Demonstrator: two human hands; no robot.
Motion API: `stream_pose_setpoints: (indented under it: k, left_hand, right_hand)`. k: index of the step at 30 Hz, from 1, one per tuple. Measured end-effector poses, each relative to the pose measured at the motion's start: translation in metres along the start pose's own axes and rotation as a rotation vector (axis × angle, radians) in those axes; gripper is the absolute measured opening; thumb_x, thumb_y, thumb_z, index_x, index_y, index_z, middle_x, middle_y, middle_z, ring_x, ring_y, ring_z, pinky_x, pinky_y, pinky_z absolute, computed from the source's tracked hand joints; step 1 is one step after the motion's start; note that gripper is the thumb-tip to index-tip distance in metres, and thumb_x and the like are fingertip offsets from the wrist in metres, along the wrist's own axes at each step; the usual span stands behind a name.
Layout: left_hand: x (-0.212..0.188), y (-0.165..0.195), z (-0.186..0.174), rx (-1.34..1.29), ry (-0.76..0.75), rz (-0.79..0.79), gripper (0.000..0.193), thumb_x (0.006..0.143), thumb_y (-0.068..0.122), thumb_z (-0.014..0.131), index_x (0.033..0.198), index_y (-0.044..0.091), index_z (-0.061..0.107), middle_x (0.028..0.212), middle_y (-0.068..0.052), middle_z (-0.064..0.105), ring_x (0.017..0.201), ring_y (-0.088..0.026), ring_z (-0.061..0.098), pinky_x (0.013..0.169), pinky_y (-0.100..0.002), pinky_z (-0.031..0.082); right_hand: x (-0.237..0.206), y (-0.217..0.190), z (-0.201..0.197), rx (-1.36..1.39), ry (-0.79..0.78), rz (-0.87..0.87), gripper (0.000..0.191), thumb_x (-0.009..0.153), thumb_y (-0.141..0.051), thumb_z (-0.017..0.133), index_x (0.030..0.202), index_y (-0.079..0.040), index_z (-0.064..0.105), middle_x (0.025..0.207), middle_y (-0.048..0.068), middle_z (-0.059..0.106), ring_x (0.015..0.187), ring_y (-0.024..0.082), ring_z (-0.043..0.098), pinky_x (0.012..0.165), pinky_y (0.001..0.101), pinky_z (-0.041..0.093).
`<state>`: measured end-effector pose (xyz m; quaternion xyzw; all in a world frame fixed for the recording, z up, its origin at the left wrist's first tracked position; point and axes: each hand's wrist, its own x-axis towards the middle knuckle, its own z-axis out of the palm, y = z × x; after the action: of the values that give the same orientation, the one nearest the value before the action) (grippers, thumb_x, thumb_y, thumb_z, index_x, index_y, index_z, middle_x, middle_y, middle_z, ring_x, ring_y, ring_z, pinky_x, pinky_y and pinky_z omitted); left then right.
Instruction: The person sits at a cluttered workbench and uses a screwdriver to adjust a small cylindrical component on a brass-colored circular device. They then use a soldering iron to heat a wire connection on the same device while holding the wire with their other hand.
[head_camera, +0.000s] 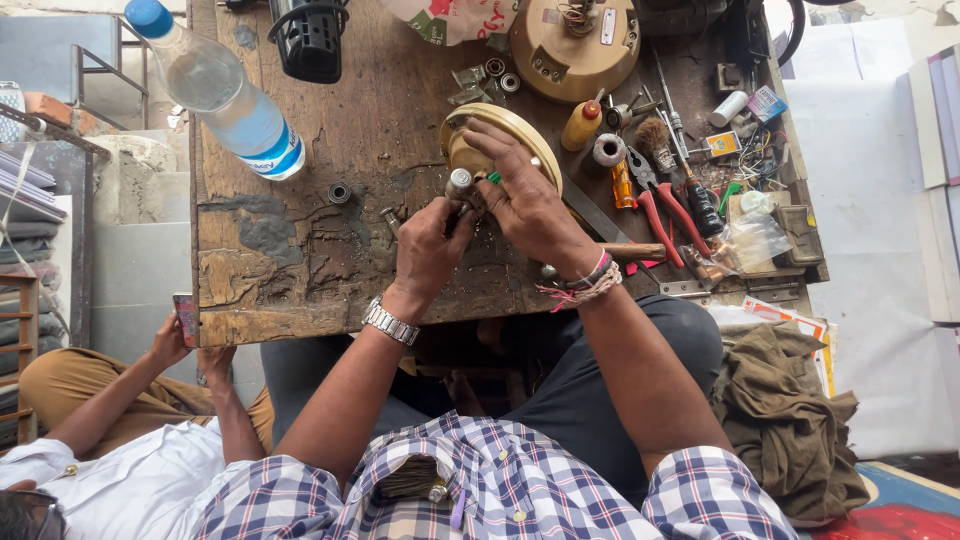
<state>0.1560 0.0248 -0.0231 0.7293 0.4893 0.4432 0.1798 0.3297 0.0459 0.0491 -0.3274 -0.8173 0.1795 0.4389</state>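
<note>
My left fingers (448, 212) pinched a small metal shaft (460, 183); my right fingers (497, 172) curled over the tan round cover (520, 135). A slip might have sent loose bearings (340, 192) rolling off the counter (300, 270).

A clear plastic water bottle with a blue cap (222, 92) lies tilted on the worn, chipped wooden workbench (290, 250). At the far edge sits a black ribbed housing (309, 38), and to its right a round beige motor casing (573, 45). Beside that stands a small yellow oil bottle with a red tip (581, 124). Red-handled pliers (660, 205) rest among screwdrivers and loose wires, near what looks like a crumpled clear plastic bag (755, 238). A small steel bearing ring (340, 192) lies alone. Olive-brown cloth (790, 420) is heaped on the floor. A seated person in a white shirt (130, 490) holds a phone (186, 318).
</note>
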Motion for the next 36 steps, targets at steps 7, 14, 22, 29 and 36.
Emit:
stream_pose_setpoints:
  k: [7,14,22,29,36]
  left_hand:
    - [0.002,0.004,-0.001,0.004,-0.010,-0.008,0.017,0.092,0.013,0.078,0.097,0.001,0.066,0.090,-0.013,0.075,0.077,-0.023,0.075,0.068,-0.035,0.061]
    - [0.004,0.007,-0.002,0.009,-0.016,-0.018,0.017,0.093,0.012,0.078,0.097,0.001,0.067,0.088,-0.013,0.075,0.075,-0.023,0.074,0.067,-0.035,0.061]
    - [0.005,0.010,-0.004,0.031,-0.011,-0.013,0.018,0.092,0.014,0.078,0.096,0.000,0.066,0.086,-0.014,0.074,0.074,-0.024,0.074,0.066,-0.035,0.060]
    - [0.004,0.011,-0.007,0.011,0.003,-0.023,0.017,0.094,0.014,0.077,0.097,0.001,0.066,0.086,-0.013,0.074,0.074,-0.023,0.074,0.066,-0.035,0.060]
    - [0.000,0.011,-0.005,0.017,-0.003,-0.065,0.021,0.094,0.017,0.077,0.092,0.001,0.063,0.080,-0.014,0.073,0.068,-0.022,0.072,0.059,-0.034,0.059]
  right_hand:
    - [-0.004,0.001,0.006,-0.055,-0.046,0.305,0.058,0.097,0.000,0.073,0.150,-0.014,0.052,0.125,0.011,0.070,0.117,0.024,0.070,0.100,0.0334,0.056]
    - [-0.006,0.007,0.006,0.103,-0.010,0.338,0.057,0.096,0.006,0.065,0.148,-0.015,0.054,0.120,0.009,0.073,0.113,0.021,0.074,0.101,0.0299,0.060]
    - [-0.003,0.009,0.002,0.310,-0.033,0.297,0.057,0.097,0.017,0.055,0.147,-0.010,0.054,0.130,0.013,0.071,0.121,0.024,0.070,0.103,0.0336,0.058]
    - [0.002,0.001,-0.003,0.040,-0.015,0.175,0.055,0.088,0.018,0.060,0.139,-0.003,0.057,0.132,0.019,0.066,0.122,0.027,0.064,0.104,0.0330,0.054]
    - [-0.001,0.003,0.010,0.258,0.053,0.311,0.055,0.088,0.025,0.053,0.131,-0.006,0.066,0.117,0.010,0.075,0.110,0.017,0.073,0.098,0.0261,0.062]
